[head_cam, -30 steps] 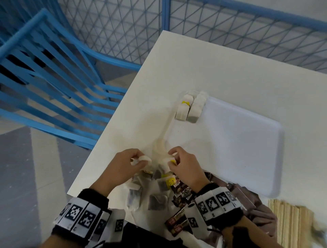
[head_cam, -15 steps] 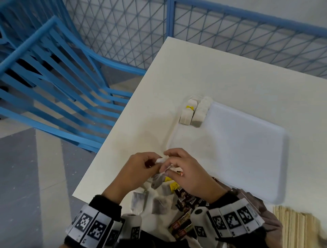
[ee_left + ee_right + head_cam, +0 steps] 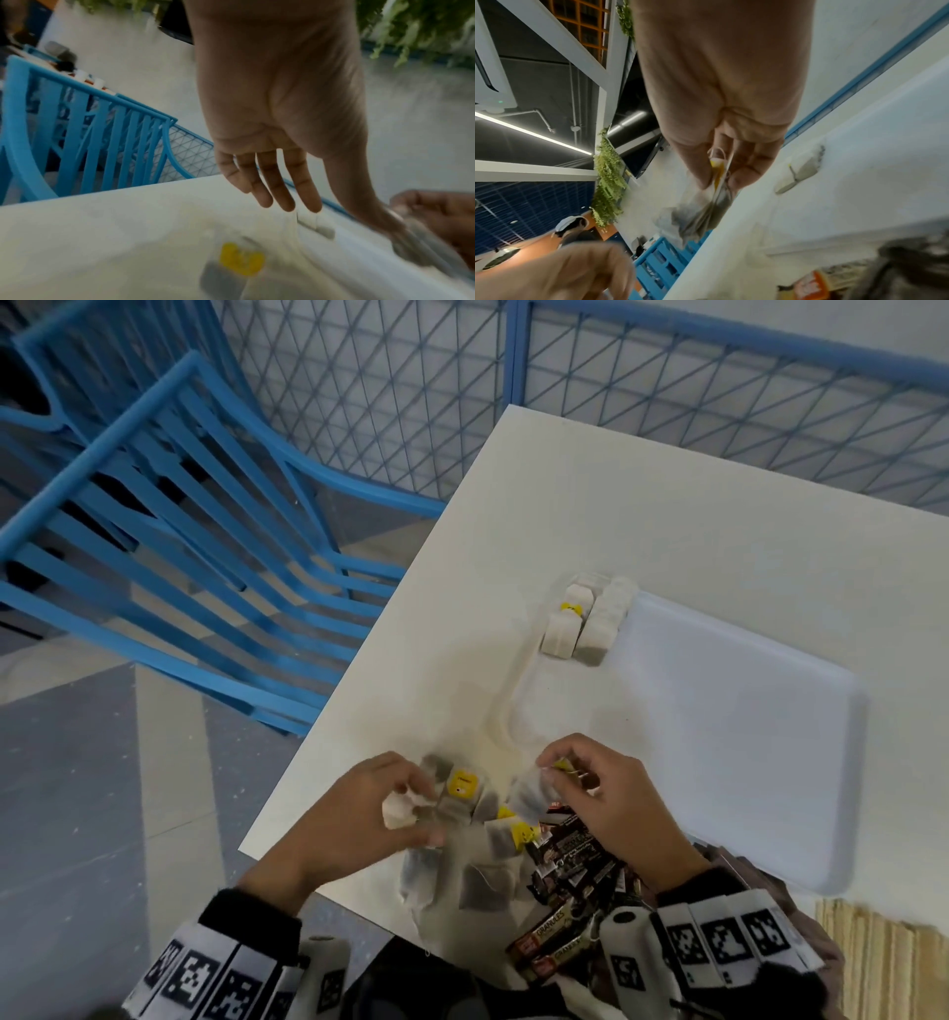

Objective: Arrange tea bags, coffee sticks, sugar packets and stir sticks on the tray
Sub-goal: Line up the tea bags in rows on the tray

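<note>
my right hand pinches a tea bag off the near pile; left fingers loose, empty; next, carry it to the tray.

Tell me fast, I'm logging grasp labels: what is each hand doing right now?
Left hand: fingers straight in the wrist view, holding nothing, over loose grey paper tea bags.
Right hand: pinching a grey paper tea bag with yellow tag.
</note>
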`<state>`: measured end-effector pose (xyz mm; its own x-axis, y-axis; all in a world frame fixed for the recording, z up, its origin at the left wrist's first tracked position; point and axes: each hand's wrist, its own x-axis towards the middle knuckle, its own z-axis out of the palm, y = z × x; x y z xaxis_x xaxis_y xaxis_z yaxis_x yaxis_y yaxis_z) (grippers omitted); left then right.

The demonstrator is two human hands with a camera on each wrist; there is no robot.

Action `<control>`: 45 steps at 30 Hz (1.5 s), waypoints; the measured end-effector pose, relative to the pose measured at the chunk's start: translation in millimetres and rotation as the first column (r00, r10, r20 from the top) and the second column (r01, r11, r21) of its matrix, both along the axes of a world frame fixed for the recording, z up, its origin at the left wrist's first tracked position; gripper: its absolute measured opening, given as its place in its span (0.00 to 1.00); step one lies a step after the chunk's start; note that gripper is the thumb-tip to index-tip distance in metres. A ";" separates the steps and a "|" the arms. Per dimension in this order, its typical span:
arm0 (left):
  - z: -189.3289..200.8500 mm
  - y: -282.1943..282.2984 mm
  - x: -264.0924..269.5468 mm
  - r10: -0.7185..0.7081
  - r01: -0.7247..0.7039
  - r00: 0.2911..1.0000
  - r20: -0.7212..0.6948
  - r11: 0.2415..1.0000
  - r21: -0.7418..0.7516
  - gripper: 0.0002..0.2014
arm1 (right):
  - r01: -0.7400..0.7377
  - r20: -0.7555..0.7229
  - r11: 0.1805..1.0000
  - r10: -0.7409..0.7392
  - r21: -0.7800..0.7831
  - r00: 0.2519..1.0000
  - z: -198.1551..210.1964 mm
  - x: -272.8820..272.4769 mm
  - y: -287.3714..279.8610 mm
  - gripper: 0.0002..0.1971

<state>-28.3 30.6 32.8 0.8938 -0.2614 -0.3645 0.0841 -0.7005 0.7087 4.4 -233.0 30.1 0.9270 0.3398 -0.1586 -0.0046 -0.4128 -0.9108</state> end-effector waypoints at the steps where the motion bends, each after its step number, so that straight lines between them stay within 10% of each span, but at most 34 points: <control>1: -5.6 3.3 -4.9 -0.071 0.072 0.997 -0.009 0.995 0.070 0.23 | 0.017 -0.009 1.000 -0.017 -0.004 1.000 -0.1 -0.6 -3.6 0.09; 9: -36.4 4.1 -17.3 -0.249 0.145 0.935 0.252 0.918 0.368 0.07 | -0.026 -0.093 0.997 0.019 -0.074 0.995 -4.3 -11.1 -11.0 0.14; 19: 7.8 -25.4 2.8 -0.070 0.079 0.970 0.234 0.997 -0.028 0.17 | -0.304 -0.066 0.952 0.306 0.037 0.950 8.7 -14.9 21.3 0.09; 27: 15.9 -37.8 -0.6 0.050 -0.027 0.989 0.142 0.988 -0.154 0.14 | -0.189 -0.023 0.982 0.189 -0.012 0.982 5.1 -14.3 17.3 0.12; 31: -12.9 -14.9 -12.8 -0.226 0.223 0.948 0.222 0.974 0.041 0.08 | -0.093 -0.043 0.994 0.091 -0.051 0.995 2.9 -13.7 0.7 0.15; 36: -49.7 3.7 -34.9 -0.633 0.588 0.772 0.054 0.744 0.319 0.23 | -0.021 -0.040 0.994 0.017 -0.108 0.999 -3.5 -13.7 -17.6 0.15; 40: -59.7 4.9 -41.7 -0.683 0.616 0.728 0.056 0.688 0.383 0.34 | -0.011 -0.053 0.992 0.005 -0.128 0.999 -6.9 -17.8 -23.5 0.14; 45: -60.8 3.1 -32.9 -0.679 0.586 0.707 0.197 0.719 0.375 0.13 | 0.013 -0.062 0.993 -0.020 -0.117 0.998 -9.4 -22.8 -24.3 0.14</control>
